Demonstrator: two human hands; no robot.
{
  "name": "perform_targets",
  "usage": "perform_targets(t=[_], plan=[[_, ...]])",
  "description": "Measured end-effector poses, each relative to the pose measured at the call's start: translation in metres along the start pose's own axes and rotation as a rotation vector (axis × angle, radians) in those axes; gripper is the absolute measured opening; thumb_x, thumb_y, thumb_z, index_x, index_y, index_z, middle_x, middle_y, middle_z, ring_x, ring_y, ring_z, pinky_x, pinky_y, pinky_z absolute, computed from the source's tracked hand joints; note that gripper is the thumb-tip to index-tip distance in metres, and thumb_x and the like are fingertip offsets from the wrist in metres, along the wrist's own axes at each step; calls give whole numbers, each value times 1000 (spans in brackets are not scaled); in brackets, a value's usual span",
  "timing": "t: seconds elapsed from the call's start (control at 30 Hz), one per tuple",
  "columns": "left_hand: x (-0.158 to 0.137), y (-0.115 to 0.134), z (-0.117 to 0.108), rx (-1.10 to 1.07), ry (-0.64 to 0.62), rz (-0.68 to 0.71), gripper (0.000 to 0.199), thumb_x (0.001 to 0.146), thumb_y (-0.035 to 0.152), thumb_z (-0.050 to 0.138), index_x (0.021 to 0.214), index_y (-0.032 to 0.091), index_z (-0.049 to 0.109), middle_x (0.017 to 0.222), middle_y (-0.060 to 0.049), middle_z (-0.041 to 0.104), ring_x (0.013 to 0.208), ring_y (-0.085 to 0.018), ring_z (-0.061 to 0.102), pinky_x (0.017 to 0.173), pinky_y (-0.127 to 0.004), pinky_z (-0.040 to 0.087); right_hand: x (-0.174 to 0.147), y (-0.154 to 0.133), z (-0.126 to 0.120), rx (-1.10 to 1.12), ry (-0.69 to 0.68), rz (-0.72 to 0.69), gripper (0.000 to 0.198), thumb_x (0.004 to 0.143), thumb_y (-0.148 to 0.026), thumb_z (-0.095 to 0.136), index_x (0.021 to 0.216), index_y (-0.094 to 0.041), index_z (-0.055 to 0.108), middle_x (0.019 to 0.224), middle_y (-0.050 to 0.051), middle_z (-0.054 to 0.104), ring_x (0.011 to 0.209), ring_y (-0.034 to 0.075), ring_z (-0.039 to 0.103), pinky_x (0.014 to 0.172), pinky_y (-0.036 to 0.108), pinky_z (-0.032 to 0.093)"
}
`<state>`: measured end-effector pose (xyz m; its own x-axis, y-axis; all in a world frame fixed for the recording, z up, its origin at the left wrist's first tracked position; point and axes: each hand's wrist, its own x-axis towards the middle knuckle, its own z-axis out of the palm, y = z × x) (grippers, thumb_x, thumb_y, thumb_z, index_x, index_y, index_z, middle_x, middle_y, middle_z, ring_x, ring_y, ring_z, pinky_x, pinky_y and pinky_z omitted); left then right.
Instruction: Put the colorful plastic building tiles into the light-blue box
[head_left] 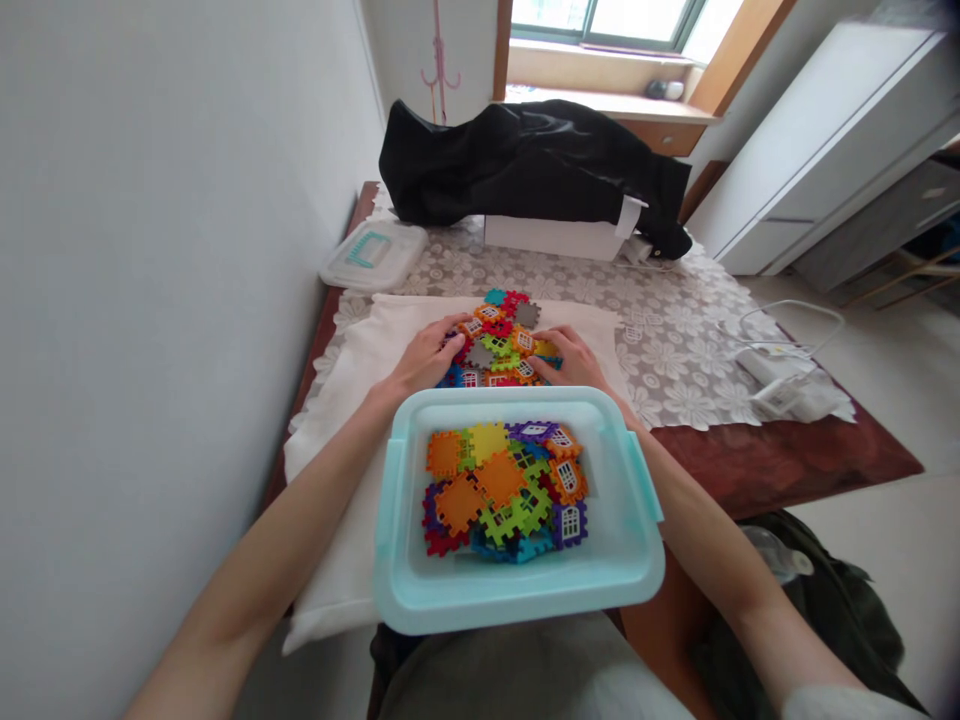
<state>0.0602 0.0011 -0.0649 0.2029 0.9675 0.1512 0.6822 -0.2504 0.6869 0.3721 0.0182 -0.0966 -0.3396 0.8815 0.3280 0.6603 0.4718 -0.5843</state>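
Nearest us, the tub [517, 612] holds only some tiles [501, 480], a pile [480, 353] lying out just beyond it between our left hand [429, 355] and right hand [571, 360], fingers curved (whether gripping, we cannot tell).

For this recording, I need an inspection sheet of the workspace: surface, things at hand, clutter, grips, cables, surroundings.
Surface: wooden table under a floral tablecloth; white cloth over part of it.
Things: colored notched pieces piled on the white cloth; more inside the teal bin, nearest the body.
Clutter: lid at far left; black cover over a white box.
Grips: left hand and right hand at opposite sides of the pile; whether either holds a piece is unclear.
Cables: white cord looping near the table's right edge.
Surroundings: wall left, window ahead, dark bag lower right.
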Motion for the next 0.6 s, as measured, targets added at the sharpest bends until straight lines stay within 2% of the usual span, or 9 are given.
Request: perform_targets(t=[0.07, 0.27, 0.47, 0.6], plan=[[0, -2, 1, 67, 17, -8, 57, 106, 35, 47, 157, 22, 68, 163, -9, 70, 152, -31, 63, 137, -51, 44, 0, 0, 0, 22, 24, -7, 33, 103, -46, 72, 130, -29, 77, 133, 11, 75, 122, 31, 75, 112, 52, 63], [2, -6, 9, 252, 92, -15, 47, 101, 22, 48, 138, 18, 76, 145, -14, 79, 137, -35, 66, 131, -55, 47, 1, 0, -1, 19, 43, -52, 23, 106, -45, 69, 119, -28, 77, 124, 11, 79, 118, 31, 75, 110, 52, 62], [1, -7, 8, 273, 115, -75, 37, 102, 29, 53, 127, 19, 80, 134, -16, 81, 131, -38, 66, 126, -57, 50, 0, -4, -9, -63, -14, -98, 25, 105, -28, 64, 124, -30, 80, 127, 10, 83, 123, 33, 73, 117, 56, 56], [-4, -4, 5, 309, 152, -104, 34, 104, 29, 53, 121, 22, 81, 133, -13, 82, 128, -37, 66, 125, -56, 51, 2, -4, -17, -93, -17, -111, 22, 107, -30, 63, 116, -27, 83, 121, 12, 83, 119, 33, 73, 113, 54, 56]])
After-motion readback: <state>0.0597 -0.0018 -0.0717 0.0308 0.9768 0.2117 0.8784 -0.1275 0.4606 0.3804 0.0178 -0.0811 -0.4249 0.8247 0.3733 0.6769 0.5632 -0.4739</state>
